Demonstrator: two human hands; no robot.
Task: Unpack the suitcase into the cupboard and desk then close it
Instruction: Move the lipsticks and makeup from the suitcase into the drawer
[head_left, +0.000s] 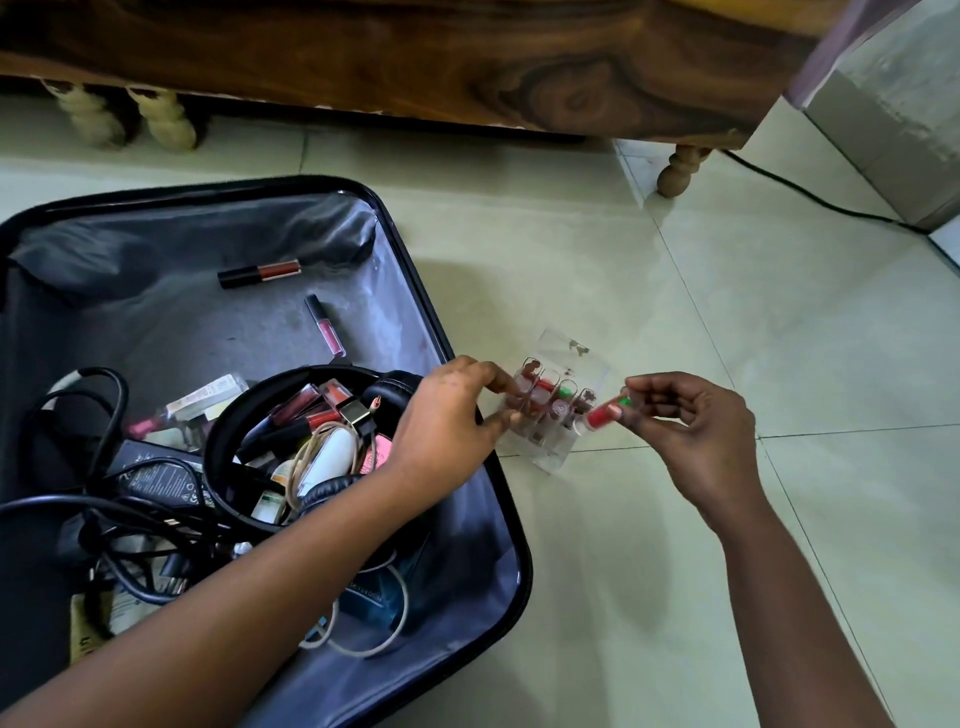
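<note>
A: Report the position of the suitcase (462, 545).

B: It lies open on the tiled floor (727, 322), grey lining exposed. Loose contents sit in its near half: black headphones (291, 387), tangled black cables (104, 519), a white tube (332, 457) and several lip-colour tubes. Two more lip glosses lie apart on the bare lining, one dark-capped (260, 273), one pink (325, 325).

A: State of the hands?

B: The left hand (447, 415) reaches over the suitcase's right edge and pinches a clear plastic organiser (558, 410), which stands on the floor just beside the case and carries a row of lipsticks. The right hand (691, 436) pinches a red lipstick (605, 414) between thumb and fingertips, its end at the organiser's right side.

A: Surroundings?

B: Dark wooden furniture (415, 57) on turned legs stands beyond the case. A black cord (810, 195) crosses the floor at the right.
</note>
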